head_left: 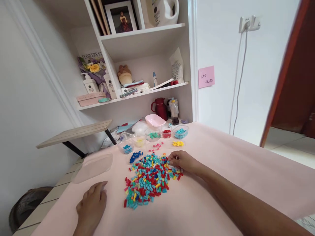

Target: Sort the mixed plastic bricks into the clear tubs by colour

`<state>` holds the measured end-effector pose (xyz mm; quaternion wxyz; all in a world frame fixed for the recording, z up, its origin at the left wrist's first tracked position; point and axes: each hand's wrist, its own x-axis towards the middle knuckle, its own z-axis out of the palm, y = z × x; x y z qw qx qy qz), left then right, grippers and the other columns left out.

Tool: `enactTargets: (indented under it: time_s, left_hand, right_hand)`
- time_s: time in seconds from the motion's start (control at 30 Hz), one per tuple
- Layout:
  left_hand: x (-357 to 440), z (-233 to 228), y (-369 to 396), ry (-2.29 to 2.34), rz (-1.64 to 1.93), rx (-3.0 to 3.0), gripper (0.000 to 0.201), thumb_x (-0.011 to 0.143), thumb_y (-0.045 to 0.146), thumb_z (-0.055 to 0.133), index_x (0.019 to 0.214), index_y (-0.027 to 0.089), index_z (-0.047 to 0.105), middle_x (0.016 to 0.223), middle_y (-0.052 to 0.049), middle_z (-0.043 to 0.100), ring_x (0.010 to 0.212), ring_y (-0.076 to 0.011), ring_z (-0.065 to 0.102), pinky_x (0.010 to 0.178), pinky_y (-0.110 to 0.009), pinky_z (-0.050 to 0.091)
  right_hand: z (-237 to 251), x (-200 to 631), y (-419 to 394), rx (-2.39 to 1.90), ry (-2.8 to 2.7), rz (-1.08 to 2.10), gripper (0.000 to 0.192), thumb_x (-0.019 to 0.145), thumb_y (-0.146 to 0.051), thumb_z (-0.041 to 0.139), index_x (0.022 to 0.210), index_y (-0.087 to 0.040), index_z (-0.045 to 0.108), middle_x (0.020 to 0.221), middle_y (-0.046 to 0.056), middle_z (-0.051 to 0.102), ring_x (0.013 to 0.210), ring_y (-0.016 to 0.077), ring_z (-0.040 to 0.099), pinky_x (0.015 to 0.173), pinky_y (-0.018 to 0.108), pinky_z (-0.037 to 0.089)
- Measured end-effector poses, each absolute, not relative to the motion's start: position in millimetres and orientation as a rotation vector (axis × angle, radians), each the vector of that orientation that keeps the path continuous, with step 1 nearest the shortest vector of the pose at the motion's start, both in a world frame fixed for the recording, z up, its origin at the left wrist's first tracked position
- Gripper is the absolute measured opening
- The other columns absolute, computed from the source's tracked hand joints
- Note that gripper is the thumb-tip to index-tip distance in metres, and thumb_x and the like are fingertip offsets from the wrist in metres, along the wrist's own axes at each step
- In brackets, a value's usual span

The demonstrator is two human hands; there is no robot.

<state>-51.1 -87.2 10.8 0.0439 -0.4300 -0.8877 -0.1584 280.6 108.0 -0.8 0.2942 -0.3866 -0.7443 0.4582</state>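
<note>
The right hand (182, 161) narrows its fingers at the right edge of the brick pile (149, 180) on the pink cloth (187, 209), any grip impossible to tell, the left hand (91, 201) loosely spread left of it

White walls (216, 108) flank white shelving (147, 31) at upper centre; reddish-brown woodwork (292, 82) and pale floor tiles (278, 141) show at right.

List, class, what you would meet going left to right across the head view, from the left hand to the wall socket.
Left hand, multicoloured plastic brick pile, right hand, pink sticky note, wall socket.
</note>
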Motion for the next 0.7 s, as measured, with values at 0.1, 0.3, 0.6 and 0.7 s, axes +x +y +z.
enactTargets:
  time_s: [0.1,0.3,0.6,0.7]
  left_hand:
    - [-48.0,11.7,-88.7,-2.726,-0.469,-1.312,0.040,0.087,0.029,0.028,0.116,0.031,0.057,0.132,-0.002,0.051,0.119,-0.0241,0.043,0.096,-0.045,0.031]
    - [-44.5,12.2,-89.9,-2.725,-0.482,-1.314,0.040,0.088,0.027,0.028,0.116,0.030,0.057,0.131,-0.002,0.052,0.119,-0.0237,0.043,0.096,-0.045,0.031]
    - [-43.6,10.0,-91.5,-2.713,-0.482,-1.325,0.041,0.087,0.025,0.029,0.118,0.029,0.056,0.131,-0.003,0.052,0.119,-0.0238,0.043,0.097,-0.045,0.029]
    - [-43.0,9.2,-92.6,-2.707,-0.491,-1.341,0.041,0.087,0.025,0.029,0.118,0.029,0.057,0.131,-0.003,0.052,0.119,-0.0236,0.042,0.097,-0.044,0.028]
  right_hand:
    - [-0.1,278.3,106.2,-1.003,-1.859,1.356,0.015,0.069,-0.028,0.062,0.076,-0.015,0.061,0.051,-0.004,0.050,0.046,0.0082,0.042,0.042,0.020,0.034]
    - [3.0,276.4,104.0,-0.939,-1.724,1.503,0.024,0.065,-0.034,0.065,0.078,-0.015,0.060,0.046,-0.006,0.045,0.041,0.0068,0.037,0.040,0.020,0.028]
    - [-3.7,278.8,107.5,-0.954,-1.736,1.518,0.026,0.068,-0.038,0.065,0.082,-0.016,0.061,0.048,-0.006,0.044,0.041,0.0073,0.035,0.040,0.021,0.029]
    - [0.0,278.4,103.3,-0.965,-1.707,1.552,0.027,0.066,-0.038,0.066,0.079,-0.016,0.059,0.047,-0.006,0.043,0.042,0.0075,0.034,0.041,0.021,0.028]
